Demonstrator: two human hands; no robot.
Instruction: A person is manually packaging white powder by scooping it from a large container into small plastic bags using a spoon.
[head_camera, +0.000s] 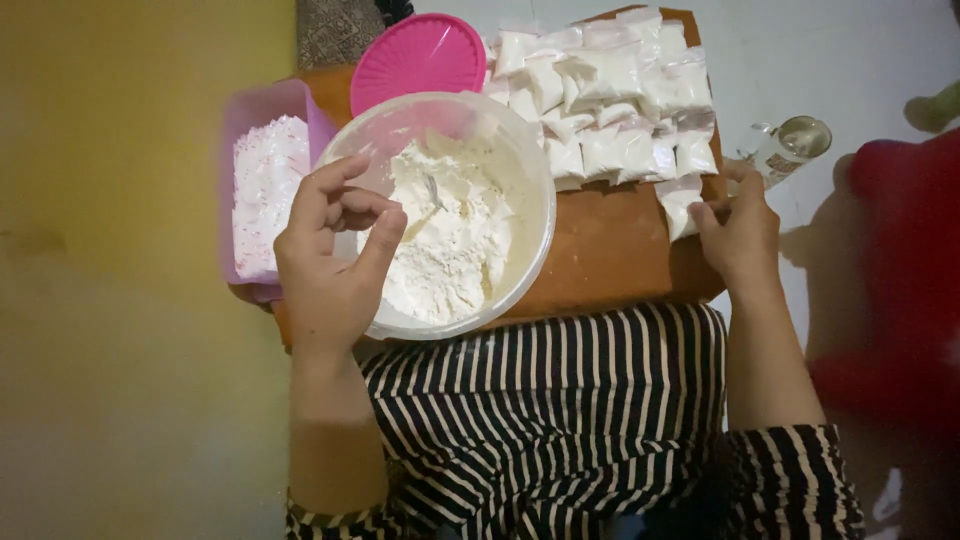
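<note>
Left hand (330, 255) was raised at centre left of frame over near rim of white bowl (520, 250), fingers curled loosely, thumb apart, nothing gripped. Right hand (740, 235) was laid at centre right, fingertips pressed on small clear packet (680, 205) of white powder at board (610, 245) edge; grip could not be told. Packet's long axis ran toward frame top. Flour was heaped in bowl at centre. Filled packets (610, 85) were stacked in rows at upper centre. Pink lid (415, 55) was seen above bowl, lilac tub (262, 110) at upper left.
</note>
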